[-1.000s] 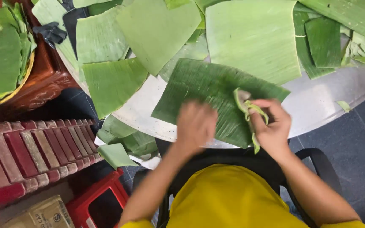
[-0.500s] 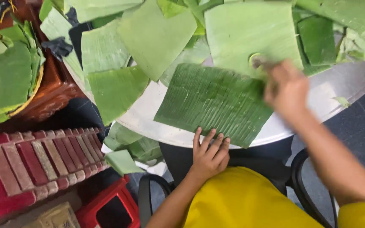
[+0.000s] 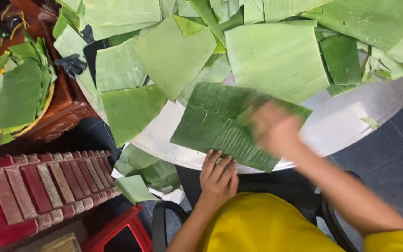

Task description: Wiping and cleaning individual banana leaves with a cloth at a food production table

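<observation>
The right hand point(image 3: 274, 128) had swung back from the far leaves onto the dark banana leaf point(image 3: 215, 123), its grip blurred beyond telling; the left hand point(image 3: 218, 175) stayed flat, fingers spread, pinning the near edge.

A dark green banana leaf piece point(image 3: 220, 123) lay flat on the round silver table, near its edge. It was shaped almost like a square, turned at a slant, with thin lines running across it. Its near edge hung a little over the table's rim. Lighter leaf pieces lay just behind it
</observation>
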